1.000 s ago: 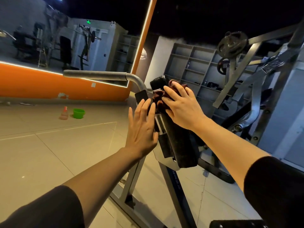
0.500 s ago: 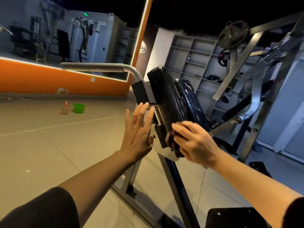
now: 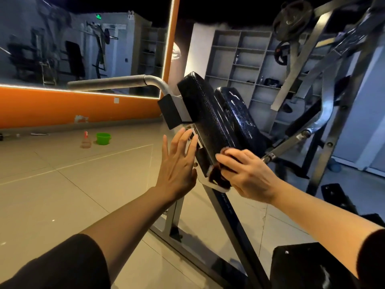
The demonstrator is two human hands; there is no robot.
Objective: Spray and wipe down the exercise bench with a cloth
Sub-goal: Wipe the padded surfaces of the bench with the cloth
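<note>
My right hand (image 3: 248, 174) is down at the lower end of the black bench pad (image 3: 205, 115), fingers curled over a dark reddish-brown cloth (image 3: 218, 176) and pressing it against the pad's bottom edge, right where the white bracket plate (image 3: 216, 187) shows beneath. The cloth bunches out under my fingertips; most of it is hidden by my hand. My left hand (image 3: 177, 163) is flat and open, fingers straight and slightly spread, palm toward the metal frame on the pad's left side; the fingertips reach the pale mounting hardware, though I can't say for sure that they're touching it. The pad stands steeply tilted, its top end up by the grey tubular handle (image 3: 116, 82) that runs off to the left. A second black pad (image 3: 239, 115) sits just behind the first, glossy with pale streaks on it. Out on the tiled floor (image 3: 52, 184), well away to the left, there's the spray bottle (image 3: 85, 139) with its red top, and a green bucket (image 3: 103, 138) just beside it. Behind them, the orange wall (image 3: 62, 107) under a big mirror (image 3: 83, 44). Off to the right, grey shelving (image 3: 245, 65) and a plate-loaded machine with a weight plate (image 3: 292, 16) up high.
</note>
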